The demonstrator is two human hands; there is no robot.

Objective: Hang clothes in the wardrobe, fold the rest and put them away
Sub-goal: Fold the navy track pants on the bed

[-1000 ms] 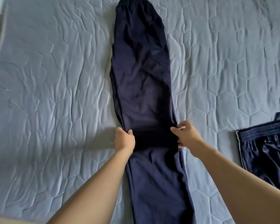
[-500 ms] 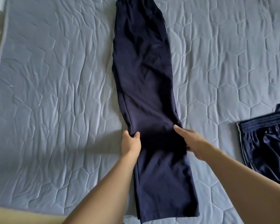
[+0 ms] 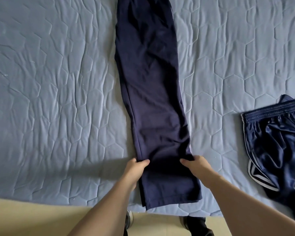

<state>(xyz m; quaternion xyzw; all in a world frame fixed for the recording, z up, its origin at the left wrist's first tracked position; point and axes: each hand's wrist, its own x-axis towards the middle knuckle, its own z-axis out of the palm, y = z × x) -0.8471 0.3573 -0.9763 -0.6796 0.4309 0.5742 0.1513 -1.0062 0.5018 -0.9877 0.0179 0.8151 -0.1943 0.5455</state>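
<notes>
- You are in the folding part of the task: the long dark navy trousers, legs laid one on the other, lie stretched lengthwise on the pale blue quilted bed, waist end far from you and running past the top of the frame, hems at the near edge of the bed.
- Your left hand pinches the left edge of the trousers a little above the hems, thumb on top of the cloth and fingers curled under it.
- Your right hand grips the right edge at the same height, thumb pointing inward across the fabric, fingers tucked out of sight beneath.
- Both forearms reach forward from the bottom of the frame and converge on the garment, wrists low and close to the mattress.
- The stretch of cloth between your hands looks slightly bunched, so the next move likely calls for an even lift on both edges and carrying the near section up toward the waist to make the first fold, keeping the side seams lined up.
- Expect the thin fabric to sag in the middle if your hands drift apart unevenly.
- A pair of shiny navy satin shorts with white trim lies on the bed to your right, well apart from the trousers and not yet folded.
- Dark shoes show on the beige floor below the bed's edge.
</notes>
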